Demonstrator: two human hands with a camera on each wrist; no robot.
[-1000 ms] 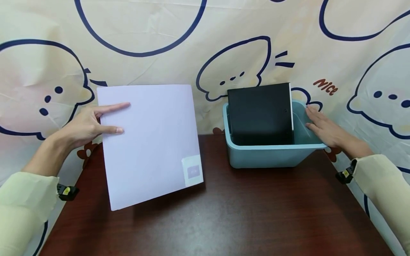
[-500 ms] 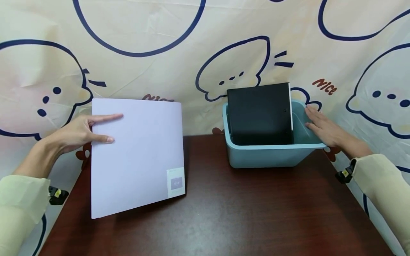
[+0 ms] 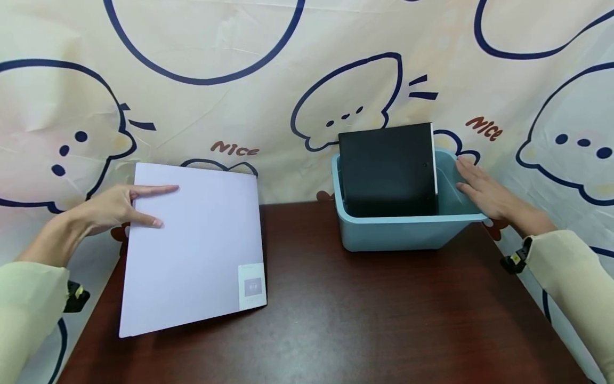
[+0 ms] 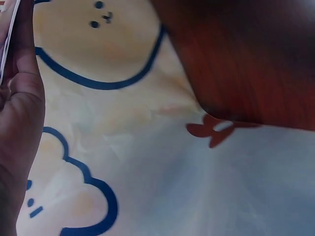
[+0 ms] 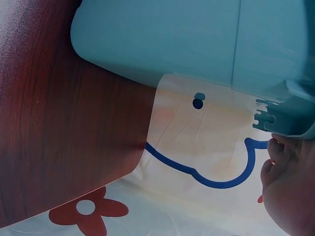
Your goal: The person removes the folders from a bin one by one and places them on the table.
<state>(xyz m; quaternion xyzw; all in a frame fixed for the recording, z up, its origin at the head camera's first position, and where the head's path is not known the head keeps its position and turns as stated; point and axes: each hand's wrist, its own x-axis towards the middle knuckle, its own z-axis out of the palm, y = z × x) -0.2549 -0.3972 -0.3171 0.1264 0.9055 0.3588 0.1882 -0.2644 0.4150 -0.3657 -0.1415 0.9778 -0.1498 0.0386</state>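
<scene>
And here's the white folder (image 3: 192, 245), up at the left side of the surface (image 3: 336, 320), its face towards us and its lower edge slanting; whether that edge touches down, I can't tell. The left hand (image 3: 107, 208) pinches its left edge high up, thumb and forefinger spread across the front, the rest behind. It looks light and fairly stiff, with smooth covers that might slip; two hands on opposite edges would probably steady it best, clear of the label (image 3: 251, 286) in the corner. Over on the right, the right hand (image 3: 486, 192) grips the end of the blue tub (image 3: 393, 234), fingers bent around its rim, a black folder (image 3: 386, 170) leaning inside. Dark, glossy wood underneath, and a cartoon-printed cloth (image 3: 230, 117) rising behind!
</scene>
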